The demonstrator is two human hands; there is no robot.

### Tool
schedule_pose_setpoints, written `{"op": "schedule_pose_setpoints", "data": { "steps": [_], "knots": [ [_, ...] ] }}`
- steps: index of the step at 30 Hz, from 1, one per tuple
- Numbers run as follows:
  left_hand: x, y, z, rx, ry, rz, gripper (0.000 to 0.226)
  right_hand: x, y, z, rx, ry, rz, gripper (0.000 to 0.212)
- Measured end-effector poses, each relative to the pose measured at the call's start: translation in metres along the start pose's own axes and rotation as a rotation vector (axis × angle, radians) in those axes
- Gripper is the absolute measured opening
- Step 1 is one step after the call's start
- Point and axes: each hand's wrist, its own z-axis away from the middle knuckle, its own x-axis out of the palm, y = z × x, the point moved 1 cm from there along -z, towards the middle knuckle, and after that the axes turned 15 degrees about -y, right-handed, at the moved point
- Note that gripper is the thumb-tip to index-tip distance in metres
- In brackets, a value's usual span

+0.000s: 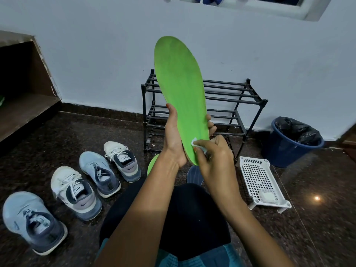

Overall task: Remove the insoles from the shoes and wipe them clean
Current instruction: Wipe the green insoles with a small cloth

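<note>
A bright green insole [181,89] stands upright, toe end up, a small white wipe [194,142] pressed to its heel end. Four shoes [75,191] — two pale blue, two white — line the floor [57,135] at left.

Looking like a home entryway: showing a black tubular two-tier shoe rack [227,92] against a pale blue painted wall [96,54], lining up four laced blue-and-white trainers [73,191] on dark speckled stone flooring [317,228], keeping a blue plastic bin [283,151] alongside.
</note>
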Motion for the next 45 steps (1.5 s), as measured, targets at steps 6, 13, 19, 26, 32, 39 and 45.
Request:
{"op": "schedule_pose_setpoints", "data": {
  "steps": [6,13,19,26,32,39,45],
  "knots": [
    [0.003,-0.001,0.0,-0.012,0.003,0.003,0.085,-0.006,0.0,-0.003,0.01,0.042,0.054,0.014],
    [0.006,-0.002,0.0,-0.041,0.002,-0.061,0.082,0.0,0.002,-0.015,0.104,0.196,0.216,0.01],
    [0.002,0.0,0.002,-0.016,0.018,-0.098,0.085,0.003,0.0,-0.008,0.009,0.069,0.054,0.013],
    [0.007,-0.001,0.001,-0.02,0.039,-0.076,0.085,-0.004,0.001,-0.006,-0.007,0.044,0.059,0.012],
    [0.007,-0.003,0.003,-0.044,0.05,-0.142,0.078,-0.011,0.005,-0.02,0.068,0.126,0.111,0.019],
    [0.007,-0.002,0.002,-0.053,0.05,-0.116,0.082,0.002,0.006,-0.015,-0.006,0.146,0.182,0.018],
    [0.006,-0.002,0.002,-0.028,0.036,-0.051,0.084,0.007,0.0,0.002,-0.02,-0.019,0.1,0.03]
  ]
}}
